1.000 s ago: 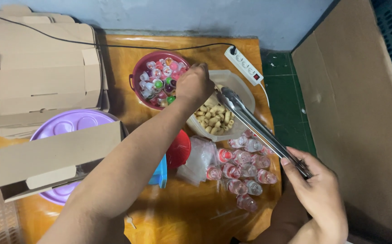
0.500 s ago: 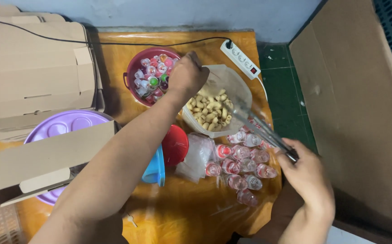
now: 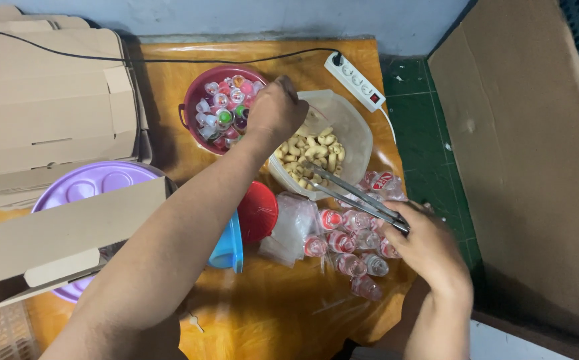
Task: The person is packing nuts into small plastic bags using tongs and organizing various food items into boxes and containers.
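Left hand (image 3: 275, 110) was curled into a loose fist over the gap between the maroon basin (image 3: 193, 113) and the clear tub (image 3: 353, 127); fingers were folded under and whether they pinched anything could not be told; the hand seemed to rest at the tub's near rim, contact unclear. Right hand (image 3: 423, 247) was closed around the handle end of the metal tongs (image 3: 349, 193); grip tight, thumb on top; the tongs ran up-left from the hand, their tips down among the pale snack pieces (image 3: 309, 150) inside the tub, arms slightly apart. The tub sat at the middle of the orange table (image 3: 269, 313), just right of the basin; the basin held small jelly cups (image 3: 226, 107) with coloured lids. Small plastic bottles with red caps (image 3: 353, 250) lay in a heap under and left of the right hand; empty clear bags (image 3: 293, 227) lay just left of them; a red lid (image 3: 259, 210) and a blue lid (image 3: 229, 243) lay beside the left forearm. A white power strip (image 3: 356, 81) lay at the table's far edge, its black cable running left; cardboard boxes (image 3: 43, 113) stood on the left, one flap covering part of a purple round lid (image 3: 93, 187); a big cardboard sheet (image 3: 536, 167) stood on the right over green floor tiles (image 3: 423, 127).
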